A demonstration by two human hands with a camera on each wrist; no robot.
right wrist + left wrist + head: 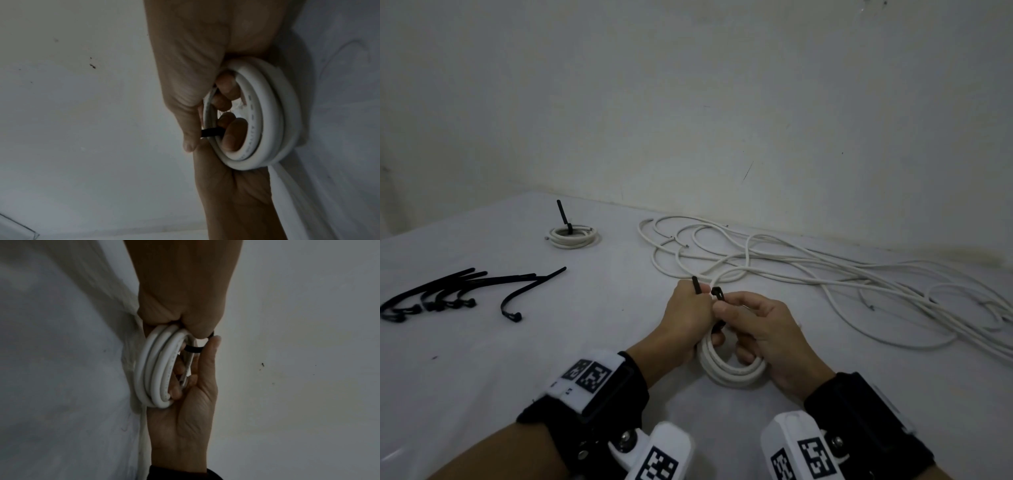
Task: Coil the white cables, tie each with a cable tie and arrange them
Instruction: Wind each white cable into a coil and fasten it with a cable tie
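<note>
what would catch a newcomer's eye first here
Front and centre, the left hand and right hand hold a white cable coil with a black cable tie looped around it. Behind right sprawl loose cables; spare ties lie left, beyond them a tied coil.

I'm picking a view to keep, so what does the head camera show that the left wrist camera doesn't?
Only the head view shows the finished coil, the spare cable ties, the loose white cables and the tie's two free ends. Only the left wrist view shows fingers inside the held coil. Both show the left hand, right hand and black cable tie.
</note>
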